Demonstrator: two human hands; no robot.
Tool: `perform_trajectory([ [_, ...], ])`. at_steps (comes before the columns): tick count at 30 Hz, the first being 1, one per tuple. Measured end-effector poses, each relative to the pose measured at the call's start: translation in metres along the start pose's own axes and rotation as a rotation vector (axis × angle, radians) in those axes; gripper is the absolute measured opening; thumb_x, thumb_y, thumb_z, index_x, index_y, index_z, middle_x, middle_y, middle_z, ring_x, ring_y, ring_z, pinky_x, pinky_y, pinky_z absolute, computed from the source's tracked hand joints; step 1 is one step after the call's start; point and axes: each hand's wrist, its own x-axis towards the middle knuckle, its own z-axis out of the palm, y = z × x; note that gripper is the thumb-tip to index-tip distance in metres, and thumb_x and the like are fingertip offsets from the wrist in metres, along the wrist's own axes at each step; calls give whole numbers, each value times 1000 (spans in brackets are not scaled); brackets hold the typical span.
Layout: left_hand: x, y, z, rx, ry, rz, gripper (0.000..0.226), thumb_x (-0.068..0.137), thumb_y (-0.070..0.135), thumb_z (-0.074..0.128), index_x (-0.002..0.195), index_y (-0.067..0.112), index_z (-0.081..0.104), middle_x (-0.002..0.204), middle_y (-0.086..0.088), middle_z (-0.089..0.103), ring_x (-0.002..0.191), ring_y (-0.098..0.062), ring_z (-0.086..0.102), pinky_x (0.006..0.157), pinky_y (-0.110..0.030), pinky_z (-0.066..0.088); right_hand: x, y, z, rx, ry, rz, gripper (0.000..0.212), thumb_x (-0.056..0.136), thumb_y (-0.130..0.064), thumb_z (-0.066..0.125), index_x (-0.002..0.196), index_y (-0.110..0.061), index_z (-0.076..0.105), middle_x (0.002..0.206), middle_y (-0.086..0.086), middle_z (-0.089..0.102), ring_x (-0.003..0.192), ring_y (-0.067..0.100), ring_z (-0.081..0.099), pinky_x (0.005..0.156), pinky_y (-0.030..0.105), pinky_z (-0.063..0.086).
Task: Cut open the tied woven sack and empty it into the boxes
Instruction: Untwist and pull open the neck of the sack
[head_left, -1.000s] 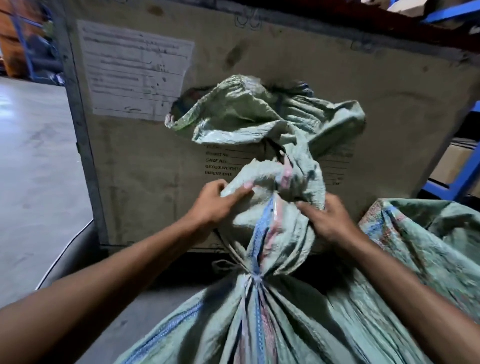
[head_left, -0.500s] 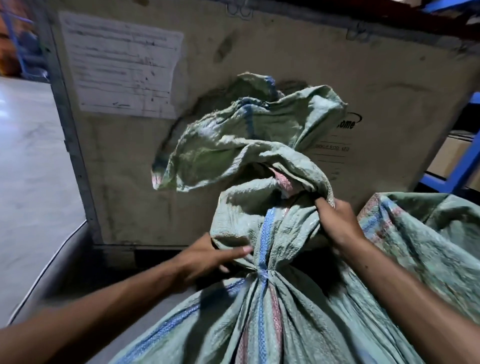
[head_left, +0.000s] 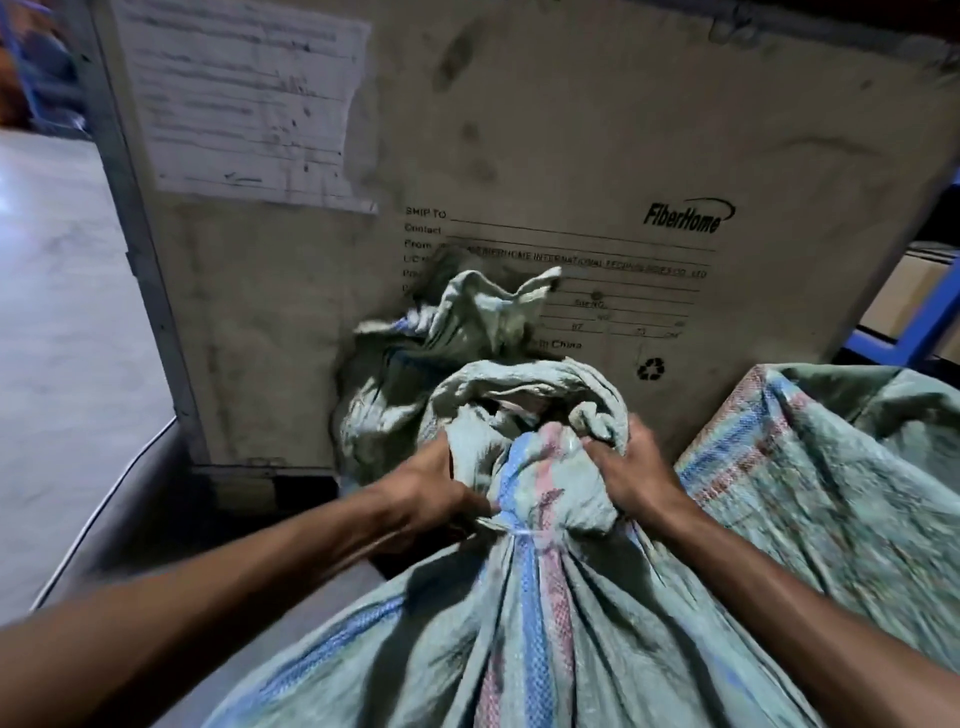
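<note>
A pale green woven sack (head_left: 524, 634) with blue and pink stripes fills the lower middle of the head view. A thin white tie (head_left: 524, 532) cinches its neck. Above the tie the loose top (head_left: 467, 338) flops back toward a big cardboard box (head_left: 597, 156). My left hand (head_left: 431, 488) grips the bunched neck on its left side, just above the tie. My right hand (head_left: 631, 467) grips the same bunch on its right side. No cutting tool shows in either hand.
A second woven sack (head_left: 831, 467) lies at the right. The tall cardboard box, with a paper sheet (head_left: 244, 98) stuck on it, stands right behind the sack. Blue shelving (head_left: 914, 332) shows at the far right. Bare grey floor (head_left: 62, 338) spreads to the left.
The sack's top has dropped lower and folded back. My left hand has moved up onto the neck, and both hands have closed in around the bunch just above the tie.
</note>
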Motion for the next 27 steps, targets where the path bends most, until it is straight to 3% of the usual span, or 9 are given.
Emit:
perform_trajectory([
  [2, 1, 1, -27, 148, -31, 54, 62, 58, 2, 79, 112, 18, 53, 95, -4, 69, 77, -14, 64, 63, -30, 57, 8, 3, -26, -170, 47, -6, 23, 84, -7, 61, 107, -8, 59, 96, 12, 67, 79, 26, 62, 55, 23, 47],
  [4, -1, -1, -65, 169, 9, 26, 55, 61, -4, 79, 103, 17, 51, 87, -6, 68, 65, -14, 63, 55, -26, 54, 11, 11, -59, -289, 119, 33, 21, 83, -7, 61, 104, -8, 62, 95, 19, 67, 81, 28, 62, 55, 29, 42],
  [7, -5, -4, -95, 115, 3, -19, 48, 53, -8, 79, 91, 10, 56, 76, -15, 67, 60, -22, 64, 64, -37, 55, -3, 8, -78, -220, -52, 6, 10, 87, -7, 57, 89, -13, 65, 85, 13, 67, 75, 20, 58, 56, 24, 41],
  [11, -6, 3, -72, 143, -150, -71, 31, 48, 31, 74, 71, 12, 65, 79, -16, 64, 78, -27, 56, 78, -40, 40, -14, -25, -55, -118, -256, 16, 21, 92, -14, 50, 80, -16, 67, 44, -13, 61, 44, -6, 50, 41, 9, 36],
  [15, 17, 5, -62, -26, 75, -276, 54, 67, 66, 67, 67, 13, 61, 60, -8, 58, 57, -20, 52, 64, -30, 40, -15, -53, -58, -165, -506, 11, 27, 84, -42, 52, 89, -26, 72, 106, 25, 66, 95, 35, 65, 81, 48, 55],
  [18, 19, 0, -60, 74, -94, -407, 71, 52, 81, 65, 71, 13, 58, 57, -3, 49, 47, -15, 39, 50, -24, 31, -21, -63, -69, -140, -679, 23, 32, 91, -25, 52, 61, -19, 59, 59, -1, 42, 52, 13, 38, 51, 26, 35],
  [22, 21, -5, -50, 211, -105, -300, 34, 76, 48, 73, 72, 14, 71, 58, 2, 55, 46, -9, 46, 46, -16, 34, -27, -79, -86, -193, -899, 135, 15, 85, -29, 64, 77, -17, 65, 70, -6, 55, 62, 2, 49, 55, 20, 46],
  [24, 26, -5, -40, 205, 19, -145, 23, 81, 18, 72, 59, 18, 67, 47, 6, 56, 39, -4, 46, 44, -14, 34, -23, -85, -92, -359, -867, 159, 36, 78, -47, 59, 85, -13, 66, 81, -4, 60, 74, 6, 55, 73, 23, 49],
  [27, 28, 17, -33, 117, 201, 107, 21, 87, 4, 64, 66, 9, 61, 49, 1, 56, 39, -5, 45, 40, -15, 36, -4, -89, -89, -559, -619, -3, 68, 68, -73, 52, 83, -8, 65, 87, 4, 68, 78, 21, 63, 70, 25, 44],
])
